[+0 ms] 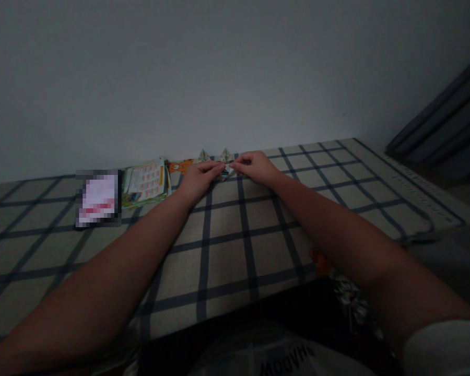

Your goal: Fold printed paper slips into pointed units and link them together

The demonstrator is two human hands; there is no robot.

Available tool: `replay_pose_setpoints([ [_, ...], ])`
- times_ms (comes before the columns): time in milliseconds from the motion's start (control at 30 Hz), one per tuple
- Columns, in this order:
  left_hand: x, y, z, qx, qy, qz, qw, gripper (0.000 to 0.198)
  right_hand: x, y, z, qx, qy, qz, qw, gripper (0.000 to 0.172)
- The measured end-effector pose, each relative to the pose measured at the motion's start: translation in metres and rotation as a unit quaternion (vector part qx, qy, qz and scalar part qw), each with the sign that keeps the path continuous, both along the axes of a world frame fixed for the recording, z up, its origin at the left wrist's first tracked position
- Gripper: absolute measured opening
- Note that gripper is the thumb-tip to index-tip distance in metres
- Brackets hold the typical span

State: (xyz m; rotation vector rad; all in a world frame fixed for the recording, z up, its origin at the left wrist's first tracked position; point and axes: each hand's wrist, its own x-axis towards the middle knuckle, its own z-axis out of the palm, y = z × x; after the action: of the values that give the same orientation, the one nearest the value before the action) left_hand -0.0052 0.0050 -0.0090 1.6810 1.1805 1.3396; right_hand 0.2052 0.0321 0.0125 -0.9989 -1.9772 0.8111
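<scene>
Near the back of the table, a small piece of folded printed paper (226,172) is held between both hands. My left hand (199,179) pinches its left side, thumb and fingers together. From the right, my right hand (255,166) pinches the other side. The fingers hide part of the paper, and its exact shape is hard to make out in the dim light. Just behind the hands stand two pointed folded paper pieces, one on the left (203,155) and one on the right (225,154).
A checked cloth (227,245) covers the table, which meets a plain wall (219,73). Printed sheets (144,180) lie stacked to the left, beside a blurred-out phone or tablet (98,199). A dark curtain (450,120) hangs at right. Crumpled shiny material (352,303) is below my right forearm.
</scene>
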Motion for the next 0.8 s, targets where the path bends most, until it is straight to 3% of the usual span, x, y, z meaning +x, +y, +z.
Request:
replay_pose_setpoints([
  [233,-0.006,0.0027,-0.0019,-0.031,0.082,-0.02,0.996,0.045,-0.0019,0.0053,-0.007,-0.049,0.049,-0.008,0.998,0.032],
  [567,-0.0006,0.0056,-0.0059,-0.075,-0.049,-0.052,0.995,0.042,-0.0036,0.0027,-0.0009,-0.103,0.088,0.001,0.991,0.043],
  [800,-0.0031,0.0057,-0.0061,-0.059,-0.026,-0.056,0.996,0.041,-0.0032,0.006,-0.0047,-0.096,0.082,0.006,0.992,0.033],
])
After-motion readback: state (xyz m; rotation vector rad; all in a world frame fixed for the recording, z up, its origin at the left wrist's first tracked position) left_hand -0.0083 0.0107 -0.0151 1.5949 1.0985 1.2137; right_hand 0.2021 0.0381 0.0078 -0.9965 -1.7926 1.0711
